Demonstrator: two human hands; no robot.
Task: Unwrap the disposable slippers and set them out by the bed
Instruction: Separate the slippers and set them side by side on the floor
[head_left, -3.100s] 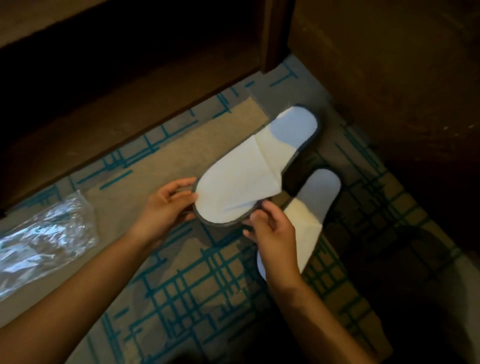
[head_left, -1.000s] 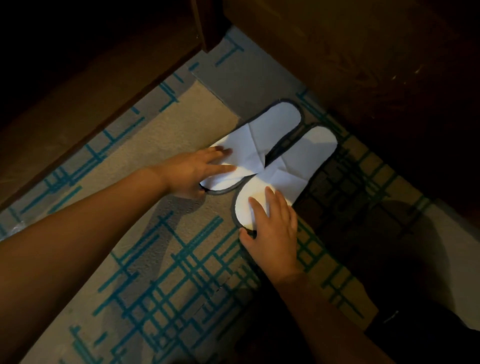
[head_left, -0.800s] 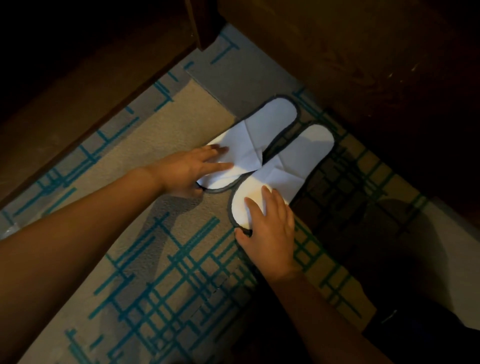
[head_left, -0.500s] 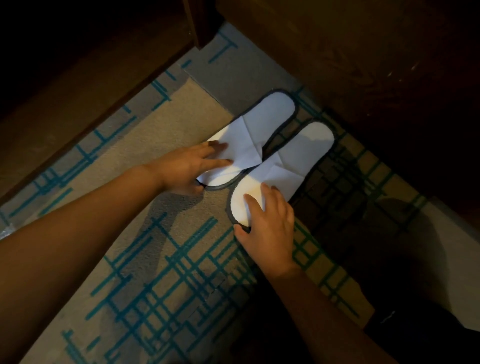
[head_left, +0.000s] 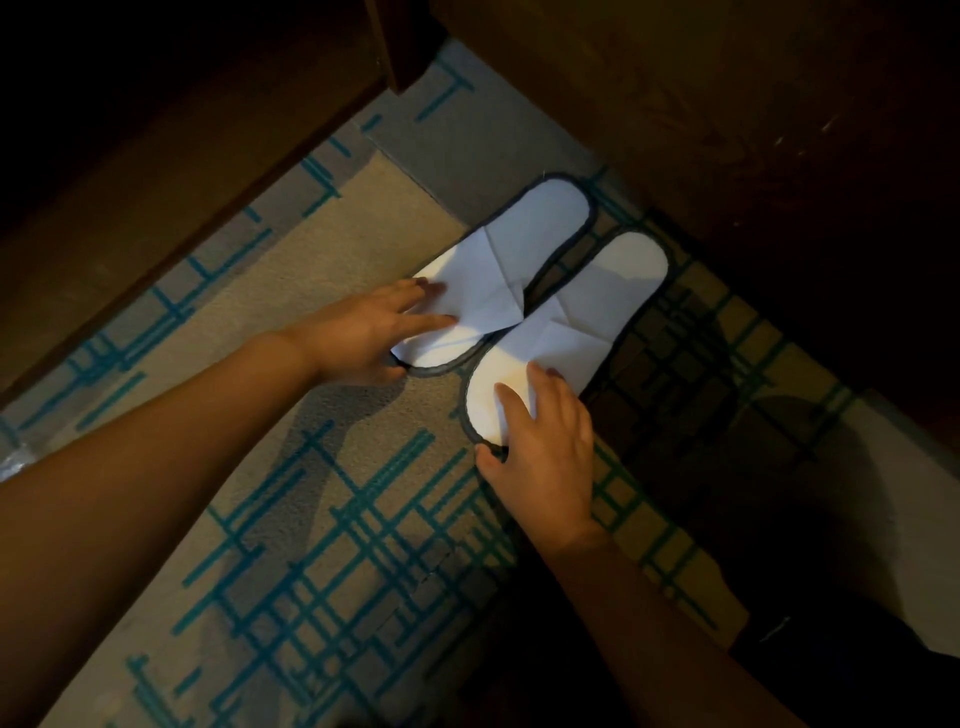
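Note:
Two white disposable slippers with dark grey trim lie flat side by side on the patterned carpet, heels pointing away from me. My left hand (head_left: 371, 332) rests on the toe end of the left slipper (head_left: 524, 244), fingers on top and thumb tucked at its edge. On the right slipper (head_left: 602, 296), my right hand (head_left: 545, 452) has its fingers spread over the toe end and its thumb at the rim. The folded uppers of both slippers lie creased and flat, touching in the middle.
A dark wooden bed frame (head_left: 182, 156) runs along the upper left, with a leg (head_left: 397, 47) just beyond the slippers. Dark furniture (head_left: 753, 130) fills the upper right. A scrap of clear plastic wrapper (head_left: 10, 457) shows at the left edge.
Three seconds ago I held one slipper up in both hands. Both slippers now lie on the carpet as a pair. Over the last second my hands stayed on their toe ends.

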